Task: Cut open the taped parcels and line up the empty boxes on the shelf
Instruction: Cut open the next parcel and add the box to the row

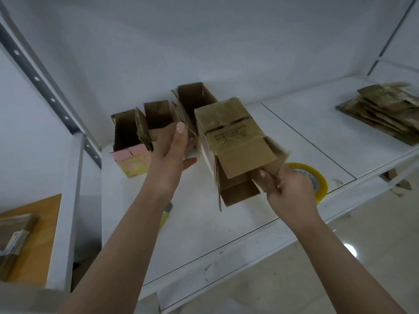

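A brown cardboard box (229, 137) with clear tape and printed text hangs tilted above the white shelf (204, 223), its flaps open toward me. My right hand (285, 189) pinches one of its lower flaps. My left hand (170, 152) is held up flat with straight fingers just left of the box, not gripping anything. Behind it three opened boxes stand in a row: one with pink and yellow sides (129, 141), a middle one (158, 118) and a taller one (195, 96).
A roll of yellowish tape (317, 182) lies on the shelf behind my right hand. A pile of flattened cardboard (381, 109) sits at the far right. A yellow-handled tool (165, 214) peeks out beside my left forearm. A wooden table with parcels (20, 234) stands lower left.
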`<action>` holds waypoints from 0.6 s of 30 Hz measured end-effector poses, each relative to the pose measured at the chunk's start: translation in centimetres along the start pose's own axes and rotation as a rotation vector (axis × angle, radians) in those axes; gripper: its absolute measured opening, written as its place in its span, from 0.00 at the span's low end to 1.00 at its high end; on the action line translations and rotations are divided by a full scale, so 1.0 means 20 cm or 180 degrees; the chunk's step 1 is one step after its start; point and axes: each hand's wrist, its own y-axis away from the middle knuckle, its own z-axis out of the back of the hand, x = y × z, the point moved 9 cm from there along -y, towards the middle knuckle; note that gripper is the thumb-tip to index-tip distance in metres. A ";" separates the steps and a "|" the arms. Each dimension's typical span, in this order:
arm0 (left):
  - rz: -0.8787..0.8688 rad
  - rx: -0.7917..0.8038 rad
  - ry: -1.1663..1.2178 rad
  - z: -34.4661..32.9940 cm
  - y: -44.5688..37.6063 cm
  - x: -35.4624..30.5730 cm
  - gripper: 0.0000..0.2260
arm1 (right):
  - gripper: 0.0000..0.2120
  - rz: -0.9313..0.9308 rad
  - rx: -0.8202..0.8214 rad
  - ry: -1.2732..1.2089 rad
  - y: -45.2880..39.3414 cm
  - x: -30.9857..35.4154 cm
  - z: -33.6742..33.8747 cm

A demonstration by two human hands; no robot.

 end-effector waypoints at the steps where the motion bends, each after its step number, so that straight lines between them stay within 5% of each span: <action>1: -0.0015 0.0080 -0.0150 -0.01 0.02 0.01 0.26 | 0.13 -0.0081 0.0009 0.0022 -0.01 -0.01 0.01; 5: -0.0138 0.0530 -0.1165 -0.06 0.12 0.09 0.46 | 0.13 -0.0346 0.0061 0.0329 -0.03 0.00 0.05; 9: -0.0169 0.0673 -0.2546 -0.11 0.17 0.12 0.49 | 0.10 -0.0481 0.0136 0.0513 -0.05 0.06 0.06; 11: -0.0305 0.0497 -0.3116 -0.14 0.17 0.13 0.43 | 0.10 -0.0410 0.0118 0.0581 -0.05 0.09 0.07; 15: -0.0773 0.0056 -0.3147 -0.14 0.12 0.12 0.14 | 0.07 -0.0355 -0.0028 0.0611 -0.05 0.10 0.08; 18: -0.0931 -0.0046 -0.2946 -0.16 0.07 0.08 0.12 | 0.12 -0.0498 -0.0317 0.0381 -0.05 0.06 0.11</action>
